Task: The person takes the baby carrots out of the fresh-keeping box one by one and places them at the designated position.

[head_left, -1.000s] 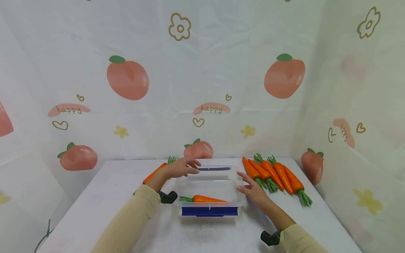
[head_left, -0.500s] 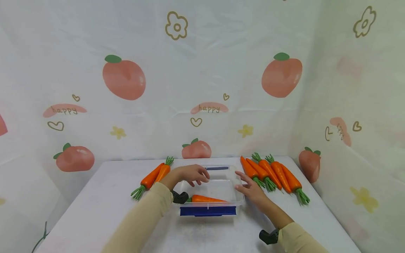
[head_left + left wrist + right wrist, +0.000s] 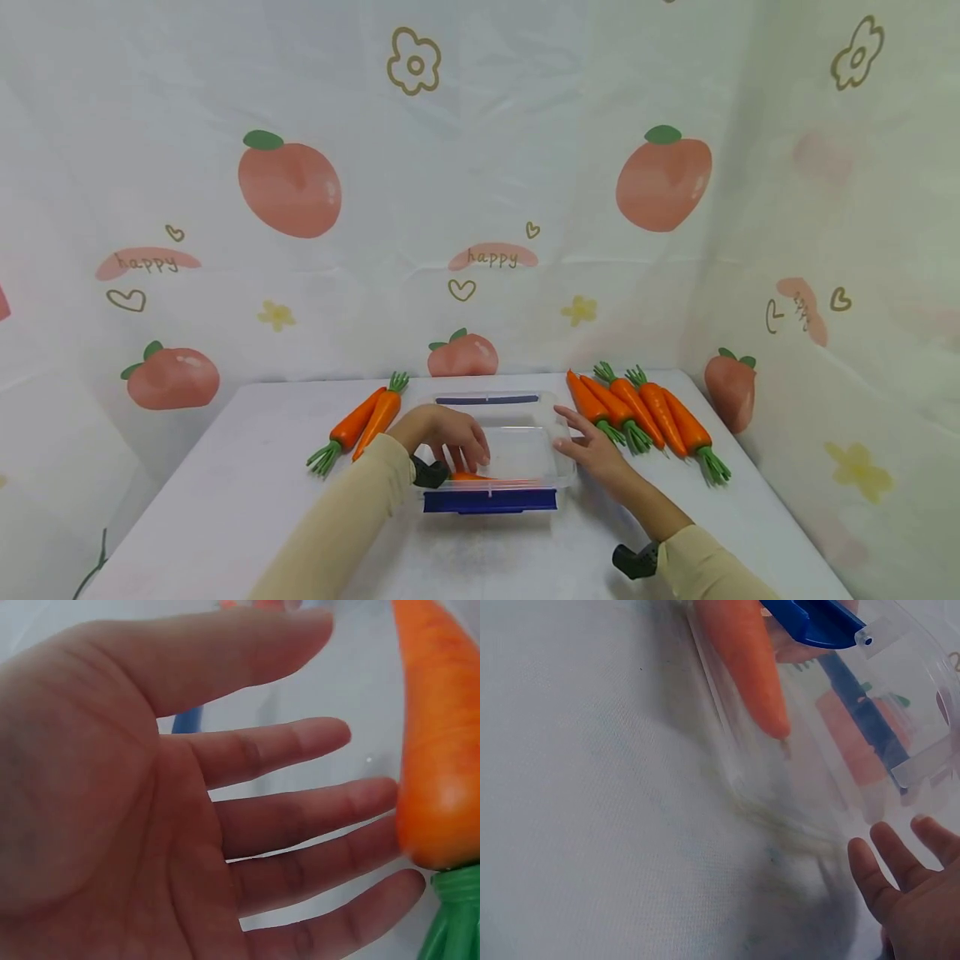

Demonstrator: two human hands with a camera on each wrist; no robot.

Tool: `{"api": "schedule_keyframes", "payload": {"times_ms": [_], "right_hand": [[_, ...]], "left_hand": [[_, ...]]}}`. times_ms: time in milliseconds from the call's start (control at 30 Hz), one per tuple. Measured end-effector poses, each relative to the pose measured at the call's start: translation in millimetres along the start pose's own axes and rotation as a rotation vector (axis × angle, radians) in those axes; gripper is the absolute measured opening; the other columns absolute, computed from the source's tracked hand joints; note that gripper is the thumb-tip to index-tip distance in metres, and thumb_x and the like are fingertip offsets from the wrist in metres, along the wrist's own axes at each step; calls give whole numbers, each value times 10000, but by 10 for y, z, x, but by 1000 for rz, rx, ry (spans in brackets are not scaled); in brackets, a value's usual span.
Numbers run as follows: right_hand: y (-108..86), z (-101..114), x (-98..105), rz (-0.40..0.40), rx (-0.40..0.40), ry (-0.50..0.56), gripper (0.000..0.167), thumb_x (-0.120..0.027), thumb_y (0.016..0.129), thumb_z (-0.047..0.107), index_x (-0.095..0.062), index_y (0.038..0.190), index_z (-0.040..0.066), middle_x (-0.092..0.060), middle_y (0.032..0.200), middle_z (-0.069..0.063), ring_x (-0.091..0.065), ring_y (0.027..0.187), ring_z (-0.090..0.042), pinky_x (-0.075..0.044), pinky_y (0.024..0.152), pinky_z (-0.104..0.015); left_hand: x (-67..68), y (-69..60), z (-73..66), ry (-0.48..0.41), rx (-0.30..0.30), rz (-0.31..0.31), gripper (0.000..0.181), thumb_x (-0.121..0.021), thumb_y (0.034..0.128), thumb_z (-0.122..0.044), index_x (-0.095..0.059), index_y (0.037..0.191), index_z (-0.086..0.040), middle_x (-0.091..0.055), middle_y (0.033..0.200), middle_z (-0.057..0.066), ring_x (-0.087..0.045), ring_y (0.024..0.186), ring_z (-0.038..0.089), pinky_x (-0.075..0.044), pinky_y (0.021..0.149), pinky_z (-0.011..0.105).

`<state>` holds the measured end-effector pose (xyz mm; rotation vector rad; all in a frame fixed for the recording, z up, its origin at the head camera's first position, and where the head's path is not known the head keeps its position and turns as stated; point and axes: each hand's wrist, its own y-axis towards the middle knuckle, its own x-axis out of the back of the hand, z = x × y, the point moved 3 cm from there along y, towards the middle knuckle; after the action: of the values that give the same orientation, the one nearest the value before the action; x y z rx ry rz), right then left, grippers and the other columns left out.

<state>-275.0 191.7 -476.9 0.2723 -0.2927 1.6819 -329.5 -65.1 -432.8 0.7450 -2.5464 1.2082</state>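
Note:
A clear plastic box with blue latches stands in the middle of the table. One orange carrot with green stalks lies inside it along the near wall. My left hand reaches down into the box, and its extended fingers come right up beside the carrot; whether they touch it I cannot tell. In the head view that hand hides part of the carrot. At the box's right wall is my right hand, its fingers spread and holding nothing.
Two carrots lie on the white table left of the box. To the right, several more carrots lie side by side. A printed cloth hangs behind the table's back edge.
My left hand has moved right and down from above the box's left side into the box, towards the carrot. My right hand has stayed at the right wall.

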Motion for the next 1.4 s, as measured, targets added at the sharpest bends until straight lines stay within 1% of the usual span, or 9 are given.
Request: {"api": "schedule_keyframes", "payload": {"times_ms": [167, 367, 500, 700, 1033, 1167, 1233, 1333, 1400], "right_hand": [[1, 2, 3, 2, -2, -1, 652, -701, 887, 334, -430, 1476, 261, -341, 1512, -208, -518, 1183, -392, -456, 963, -538], [4, -3, 10, 2, -7, 0, 673, -710, 868, 389, -432, 1473, 288, -341, 1515, -198, -525, 1183, -364, -462, 960, -529], [3, -2, 7, 2, -6, -1, 670, -711, 867, 388, -435, 1470, 292, -345, 1513, -197, -537, 1174, -354, -465, 957, -525], [8, -5, 0, 6, -2, 1, 653, -698, 889, 346, -426, 1478, 272, -336, 1518, -201, -536, 1178, -365, -460, 963, -527], [8, -10, 1, 1, -4, -2, 644, -691, 901, 317, -418, 1482, 267, -339, 1517, -198, -541, 1173, -360, -454, 962, -543], [10, -12, 1, 2, -4, -2, 661, -702, 887, 344, -419, 1481, 277, -340, 1518, -193, -544, 1171, -358, -456, 959, -543], [11, -12, 3, 2, -3, -2, 670, -708, 878, 359, -422, 1479, 279, -339, 1518, -194, -545, 1169, -357, -457, 958, -541], [10, -10, 5, 2, -6, 3, 671, -713, 874, 361, -427, 1475, 285, -338, 1518, -194, -541, 1169, -360, -459, 959, -538], [11, -13, 5, 4, -9, 4, 672, -713, 874, 357, -424, 1476, 286, -336, 1520, -192, -538, 1172, -362, -461, 957, -534]], "left_hand": [[-32, 27, 9, 67, 26, 33, 155, -727, 861, -199, -717, 1003, -136, -696, 964, 81, -634, 885, 240, -521, 802, 445], [-58, 55, 3, 116, 64, 31, 134, -730, 850, -152, -727, 984, -153, -685, 971, 68, -627, 893, 244, -517, 830, 494], [-67, 53, -4, 126, 82, 40, 155, -713, 849, -91, -727, 986, -161, -669, 993, 72, -623, 909, 268, -514, 854, 530], [-93, 28, -18, 131, 88, 46, 172, -703, 840, -38, -720, 977, -142, -667, 986, 76, -622, 888, 274, -526, 841, 514], [-114, -31, -65, 203, 115, 27, 146, -715, 853, -71, -715, 973, -156, -671, 958, 70, -609, 880, 249, -535, 836, 470], [-130, -59, -106, 217, 109, 32, 162, -715, 842, -56, -707, 972, -153, -661, 950, 75, -604, 853, 254, -544, 819, 446], [-127, -77, -127, 220, 89, 30, 177, -719, 832, -51, -703, 974, -155, -657, 951, 75, -603, 847, 254, -548, 805, 432], [-98, -121, -160, 226, 41, 11, 188, -732, 824, -62, -700, 979, -164, -653, 956, 63, -607, 851, 245, -552, 786, 408], [-66, -156, -180, 232, -7, -10, 192, -743, 819, -74, -701, 982, -167, -652, 954, 56, -610, 853, 235, -554, 776, 381]]}}
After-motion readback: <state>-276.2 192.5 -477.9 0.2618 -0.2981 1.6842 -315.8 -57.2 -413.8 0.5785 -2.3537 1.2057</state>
